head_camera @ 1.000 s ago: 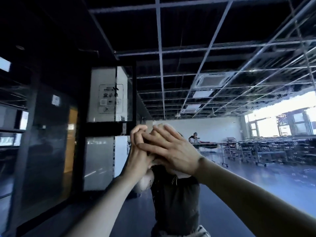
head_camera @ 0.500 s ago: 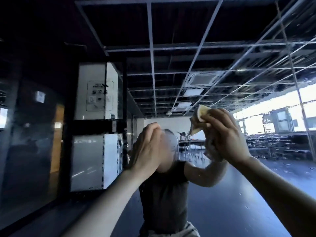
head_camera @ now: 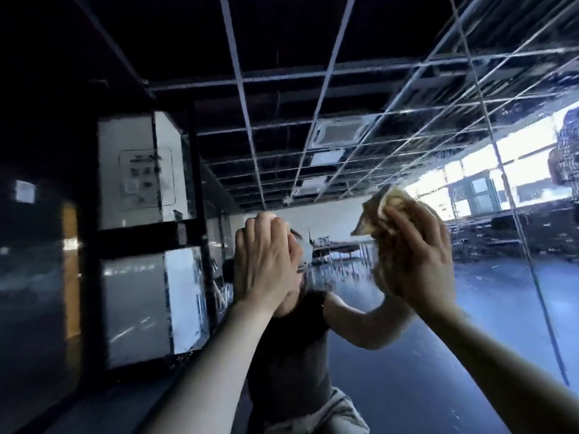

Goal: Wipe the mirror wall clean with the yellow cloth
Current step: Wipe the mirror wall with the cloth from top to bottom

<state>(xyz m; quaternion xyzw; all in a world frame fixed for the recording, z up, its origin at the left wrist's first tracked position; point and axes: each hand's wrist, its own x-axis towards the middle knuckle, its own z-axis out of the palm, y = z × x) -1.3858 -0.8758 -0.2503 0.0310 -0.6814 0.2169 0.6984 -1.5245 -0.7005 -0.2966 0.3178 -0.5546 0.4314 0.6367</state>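
- Far left of L hand: two white panels (head_camera: 141,170), stacked one over the other in a dark frame. Upper one carries a printed sheet (head_camera: 146,178); text too blurred to read.
- L hand (head_camera: 266,267): raised, back of hand to camera, fingers straight and together, pointing up. Fingertips meet their own reflection, so it lies flat on the mirror wall (head_camera: 423,371). Holds nothing.
- Btwn the hands: person's reflection in the glass, dark top (head_camera: 291,355), upper arm angled up toward the R hand.
- Yellow cloth (head_camera: 383,223): bunched, up against the glass, just left of and under the R hand's fingers; one corner sticks out at upper left.
- R hand (head_camera: 416,258): raised approx level w/ L hand, fingers curled over the cloth, gripping it and holding it to the mirror.
- Right of R hand: thin slanted seam (head_camera: 514,211) in the mirror surface.
- Above-right of R hand: bright windows (head_camera: 526,170) reflected.
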